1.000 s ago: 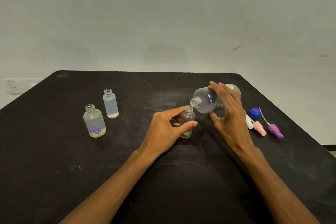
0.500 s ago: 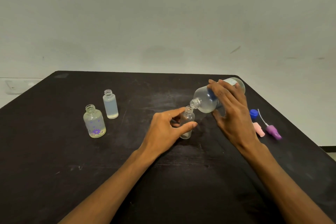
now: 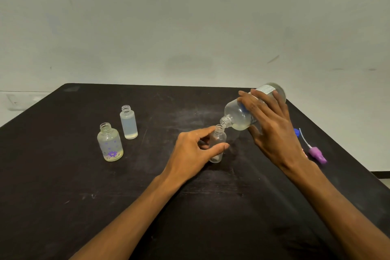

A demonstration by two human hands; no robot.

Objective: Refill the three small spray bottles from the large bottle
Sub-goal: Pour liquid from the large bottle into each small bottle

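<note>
Moved: large bottle [image 3: 242, 115] tipped steeper, mouth at small bottle [image 3: 217, 143].
Left hand [image 3: 194, 152]: fingers pinching small bottle.
Right hand [image 3: 272, 129]: fingers wrapped round large bottle.

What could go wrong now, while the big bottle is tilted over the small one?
1. The large bottle has a wider mouth than the small bottle, so liquid may spill onto the table.
2. The left hand only pinches the small bottle; a nudge might tip it.
3. The right hand hides part of the large bottle, so the flow may be misjudged.
</note>
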